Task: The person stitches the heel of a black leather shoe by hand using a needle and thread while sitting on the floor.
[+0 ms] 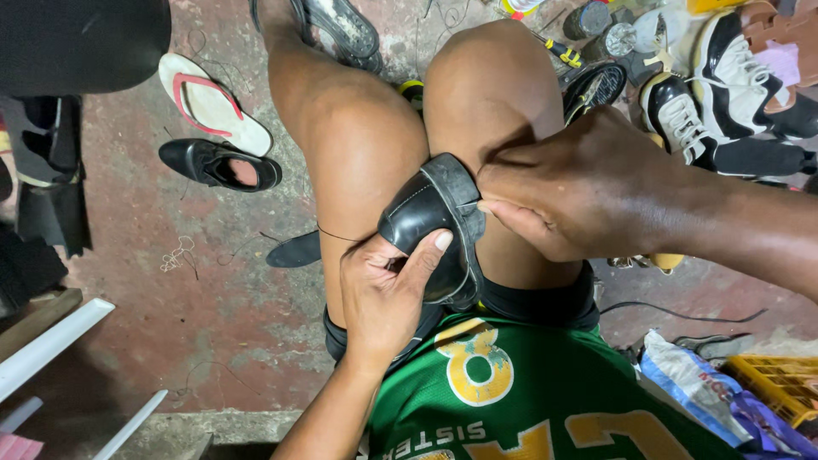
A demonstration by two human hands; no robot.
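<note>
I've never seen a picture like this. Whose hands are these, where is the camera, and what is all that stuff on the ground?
There is no machine here: a seated person wears a camera on the head, so you look down over their knees. The left hand steadies a black leather shoe wedged between the knees, thumb across its upper. The right hand presses at the shoe's sole edge; whether it pinches anything there I cannot tell. A thin thread runs from the shoe. On the reddish floor lie another black shoe, a white sandal with red straps, and black-and-white sneakers.
</note>
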